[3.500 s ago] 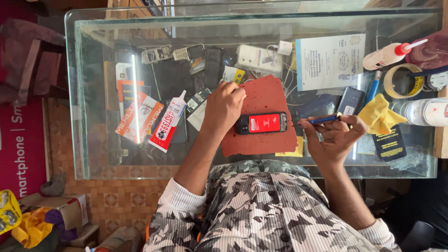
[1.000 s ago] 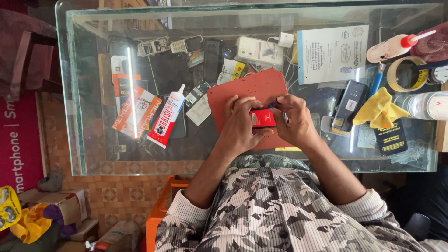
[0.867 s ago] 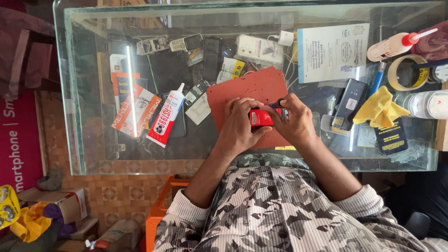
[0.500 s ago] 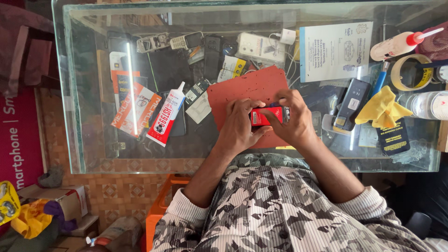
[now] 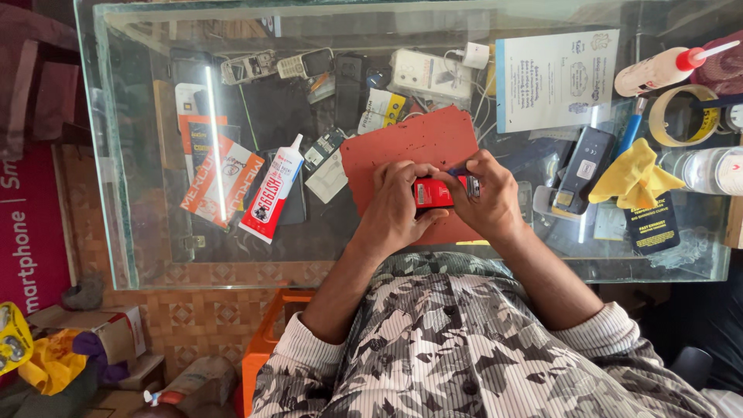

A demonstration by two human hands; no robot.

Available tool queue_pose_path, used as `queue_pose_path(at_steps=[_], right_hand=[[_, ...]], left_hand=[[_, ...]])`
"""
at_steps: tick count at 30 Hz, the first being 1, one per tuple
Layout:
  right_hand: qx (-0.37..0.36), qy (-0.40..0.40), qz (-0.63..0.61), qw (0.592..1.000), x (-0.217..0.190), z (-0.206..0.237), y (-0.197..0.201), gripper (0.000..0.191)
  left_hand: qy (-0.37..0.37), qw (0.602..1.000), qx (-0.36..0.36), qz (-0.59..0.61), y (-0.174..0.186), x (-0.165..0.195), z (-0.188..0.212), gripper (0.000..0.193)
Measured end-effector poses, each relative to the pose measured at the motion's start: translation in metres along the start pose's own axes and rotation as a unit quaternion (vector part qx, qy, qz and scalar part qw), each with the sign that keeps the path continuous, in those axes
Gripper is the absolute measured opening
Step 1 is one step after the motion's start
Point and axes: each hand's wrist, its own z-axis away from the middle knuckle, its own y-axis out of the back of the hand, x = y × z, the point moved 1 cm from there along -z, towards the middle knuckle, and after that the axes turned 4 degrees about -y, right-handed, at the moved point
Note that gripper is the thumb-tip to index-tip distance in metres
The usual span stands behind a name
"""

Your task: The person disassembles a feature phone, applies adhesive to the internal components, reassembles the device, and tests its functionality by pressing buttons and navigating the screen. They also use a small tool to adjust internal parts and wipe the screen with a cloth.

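A small red phone [image 5: 435,192] lies across a red-brown work mat [image 5: 418,147] on the glass counter [image 5: 155,263]. My left hand [image 5: 398,205] grips the phone's left end, fingers curled over its top edge. My right hand [image 5: 489,195] closes on the phone's right end, and a small dark blue tool tip [image 5: 457,172] shows between its fingers. Most of the phone's face is hidden by my fingers.
A red-and-white glue tube [image 5: 271,190] lies left of the mat. To the right sit a black phone [image 5: 582,169], a yellow cloth [image 5: 635,176], a tape roll [image 5: 681,116], a red-tipped squeeze bottle [image 5: 658,71] and a printed paper sheet [image 5: 556,79]. Old phones lie under the glass.
3.5 s ago the phone lay on the mat with my right hand off to the side holding a tool. Both hands have since closed on the phone; over the last second they barely moved.
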Motion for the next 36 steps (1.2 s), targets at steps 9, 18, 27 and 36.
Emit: queue_pose_path(at_steps=[9,18,27,36], right_hand=[[0.0,-0.006,0.059,0.998,-0.008,0.001,0.001,0.051],[0.034,0.064,0.017,0.997,0.005,0.008,-0.003,0.056],[0.027,0.062,0.032,0.997,-0.004,0.005,-0.004,0.055],[0.014,0.031,0.026,0.999,-0.014,0.004,-0.002,0.047]], left_hand=[[-0.003,1.0,0.005,-0.007,-0.001,-0.001,0.0,0.078],[-0.008,1.0,0.004,-0.012,0.001,0.002,-0.001,0.076],[-0.016,1.0,0.01,-0.012,-0.001,0.0,0.001,0.075],[-0.016,1.0,0.012,-0.018,-0.003,-0.001,0.002,0.074]])
